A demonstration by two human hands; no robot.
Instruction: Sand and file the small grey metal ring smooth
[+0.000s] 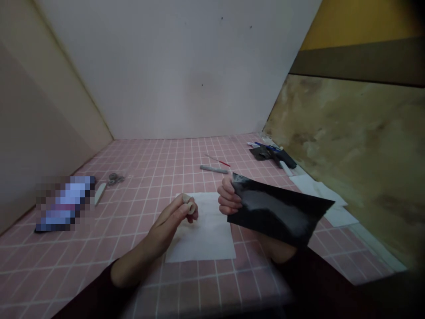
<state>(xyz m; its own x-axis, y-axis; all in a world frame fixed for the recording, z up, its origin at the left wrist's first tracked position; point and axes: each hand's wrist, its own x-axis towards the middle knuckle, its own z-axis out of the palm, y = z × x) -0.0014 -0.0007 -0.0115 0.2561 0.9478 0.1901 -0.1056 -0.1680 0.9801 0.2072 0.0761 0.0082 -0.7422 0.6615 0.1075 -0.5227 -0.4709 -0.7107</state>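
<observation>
My left hand (175,217) is closed around a small pale hollow piece (190,206), its round open end facing up and right. To the right, my right hand (229,198) grips the left edge of a black sheet (279,208), which has a whitish dusty smear across its face. The sheet is raised and tilted, hiding part of my right wrist. Below both hands a white paper (207,241) lies flat on the pink tiled-pattern table (149,270). The two hands are apart.
Beyond the paper lie a grey stick (213,169) and a thin red-tipped tool (224,163). A blurred-out phone (66,204), a white strip (100,194) and a grey coiled item (114,178) are at left. Dark scraps (260,153) and white sheets (318,190) lie at right.
</observation>
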